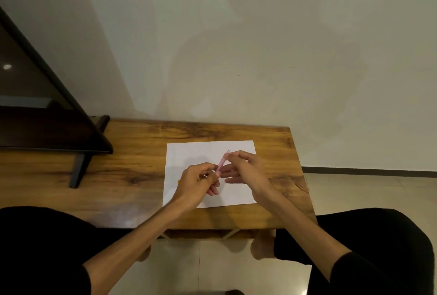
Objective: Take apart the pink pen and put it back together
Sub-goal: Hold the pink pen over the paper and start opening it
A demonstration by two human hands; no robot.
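Note:
The pink pen [222,163] is held slantwise above a white sheet of paper [189,152], its metal clip end pointing up and away. My left hand [199,180] pinches the pen's lower end between thumb and fingers. My right hand [246,169] grips the upper part near the clip, its other fingers spread out below. The pen's lower tip is hidden inside my left fingers. Whether the pen is in one piece or coming apart cannot be told.
The paper lies on a wooden table [132,169] against a pale wall. A dark screen on a black stand [78,169] occupies the table's left side. A small yellowish bit [179,181] peeks out beside my left hand. My knees frame the near edge.

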